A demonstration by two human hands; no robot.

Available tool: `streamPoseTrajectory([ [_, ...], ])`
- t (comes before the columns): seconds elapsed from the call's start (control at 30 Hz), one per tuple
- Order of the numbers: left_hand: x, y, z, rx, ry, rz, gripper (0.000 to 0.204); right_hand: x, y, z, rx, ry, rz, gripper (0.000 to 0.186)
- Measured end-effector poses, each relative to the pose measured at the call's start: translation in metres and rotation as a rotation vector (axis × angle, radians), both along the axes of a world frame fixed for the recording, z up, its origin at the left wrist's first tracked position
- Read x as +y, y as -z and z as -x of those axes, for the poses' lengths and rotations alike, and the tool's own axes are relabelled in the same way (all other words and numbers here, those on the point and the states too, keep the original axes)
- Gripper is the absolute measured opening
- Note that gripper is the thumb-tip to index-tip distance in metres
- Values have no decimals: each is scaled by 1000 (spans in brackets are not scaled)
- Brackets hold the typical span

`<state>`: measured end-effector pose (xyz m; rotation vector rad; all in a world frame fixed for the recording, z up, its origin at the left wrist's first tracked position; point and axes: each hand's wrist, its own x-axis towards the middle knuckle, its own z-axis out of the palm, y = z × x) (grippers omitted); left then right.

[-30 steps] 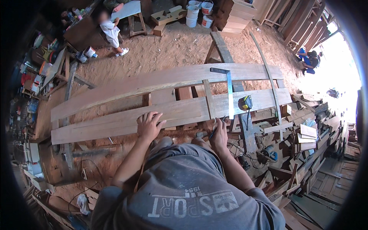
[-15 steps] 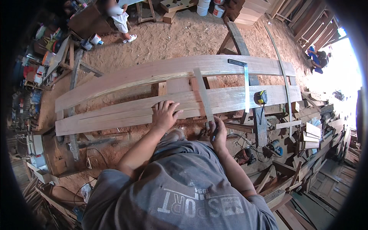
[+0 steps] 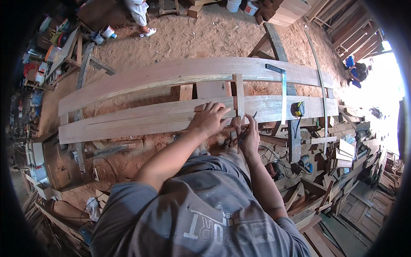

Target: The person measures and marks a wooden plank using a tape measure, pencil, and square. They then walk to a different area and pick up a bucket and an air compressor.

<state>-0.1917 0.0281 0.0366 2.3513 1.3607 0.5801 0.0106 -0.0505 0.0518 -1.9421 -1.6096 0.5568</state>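
Two long boards lie side by side in front of me, a far board (image 3: 171,76) and a near board (image 3: 141,124). My left hand (image 3: 209,118) rests on the near board, fingers spread, with nothing in its grip. A thin wooden strip (image 3: 240,95) crosses both boards, just right of that hand. At the strip's near end my right hand (image 3: 249,139) is closed around it, with a slim dark pencil (image 3: 255,115) poking up between the fingers. To the right, a try square (image 3: 284,96) lies across the boards beside a yellow and black tape measure (image 3: 297,109).
Dark trestle beams (image 3: 294,141) support the boards. A long thin batten (image 3: 320,88) crosses their right end. Beyond my right arm are a blue power tool (image 3: 305,164), cords and stacked offcuts (image 3: 342,154). A person in white (image 3: 140,15) stands at the back; another crouches far right.
The wooden strip has turned from slanted to nearly straight across the boards. My left hand has slid right, closer to it. The view has shifted slightly.
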Motion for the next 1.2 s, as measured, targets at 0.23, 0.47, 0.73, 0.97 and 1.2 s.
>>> streamPoseTrajectory([
  [0.23, 5, 29, -7, -36, 47, -124, 31, 12, 16, 6, -24, -8, 10, 50],
  [0.47, 4, 34, -9, -13, 84, -201, 29, 7, 26, 6, 63, 14, 39, 47],
  [0.73, 5, 31, -9, 1, 87, -176, 29, 7, 32, 2, 13, -45, -47, 47],
  [0.97, 4, 29, -11, 15, 88, -171, 31, 7, 30, 1, 49, -53, -61, 48],
  [1.2, 6, 25, -4, 86, 107, -177, 36, 12, 30, 4, 54, -31, -37, 52],
])
